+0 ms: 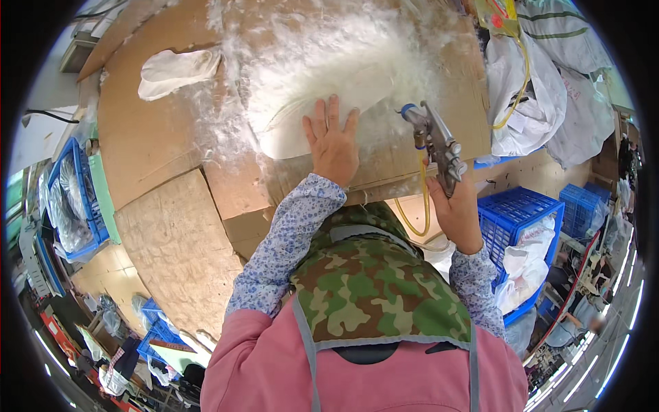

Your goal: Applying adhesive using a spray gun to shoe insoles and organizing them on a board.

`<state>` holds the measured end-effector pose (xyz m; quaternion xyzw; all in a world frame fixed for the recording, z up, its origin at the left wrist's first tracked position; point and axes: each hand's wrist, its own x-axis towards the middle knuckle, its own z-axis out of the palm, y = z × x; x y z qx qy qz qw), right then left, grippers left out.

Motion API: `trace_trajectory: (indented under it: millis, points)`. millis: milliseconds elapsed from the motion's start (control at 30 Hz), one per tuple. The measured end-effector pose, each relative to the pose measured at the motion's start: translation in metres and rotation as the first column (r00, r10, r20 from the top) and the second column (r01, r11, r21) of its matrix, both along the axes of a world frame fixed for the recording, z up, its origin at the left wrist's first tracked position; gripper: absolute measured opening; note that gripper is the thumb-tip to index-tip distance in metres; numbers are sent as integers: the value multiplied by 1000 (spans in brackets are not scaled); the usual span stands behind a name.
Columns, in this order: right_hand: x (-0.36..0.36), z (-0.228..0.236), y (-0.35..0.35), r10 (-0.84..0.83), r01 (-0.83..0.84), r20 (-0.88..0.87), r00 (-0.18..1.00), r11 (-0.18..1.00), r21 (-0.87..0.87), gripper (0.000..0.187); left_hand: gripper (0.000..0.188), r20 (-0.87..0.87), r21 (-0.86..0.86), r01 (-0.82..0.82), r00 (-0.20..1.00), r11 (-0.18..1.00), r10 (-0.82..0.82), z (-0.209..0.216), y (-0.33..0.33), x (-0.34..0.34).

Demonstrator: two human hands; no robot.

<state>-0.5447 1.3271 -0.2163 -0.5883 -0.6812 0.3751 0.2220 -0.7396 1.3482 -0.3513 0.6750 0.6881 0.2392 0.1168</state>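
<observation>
My left hand (334, 147) lies flat with its fingers apart on a white insole-shaped piece (285, 141), near its lower edge. The piece rests on cardboard (154, 141) coated with white residue. In my right hand (456, 214) is a metal spray gun (439, 141), held upright to the right of the piece. Its blue-ringed nozzle (408, 110) points left toward the piece, apart from it. From the gun hangs a yellow hose (427, 213). Whitish haze partly veils the far edge of the piece. Another pale insole-shaped piece (177, 74) sits at the far left.
Blue plastic crates stand on both sides, one at the right (518, 209) with white bags in it and one at the left (93, 199) with clear-wrapped items. Large white plastic bags (525, 93) are at the far right. A loose cardboard sheet (175, 244) covers the near left.
</observation>
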Motion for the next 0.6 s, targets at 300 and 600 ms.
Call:
trace_trajectory:
  millis: [300,600]
  points:
    - [-4,6,3,76,-78,-19,997,986,-146,36,51,34,31,21,999,999,-22,-1,19,12]
    - [-7,0,18,125,-125,3,992,991,-46,36,49,62,23,21,998,1000,-23,-14,17,15]
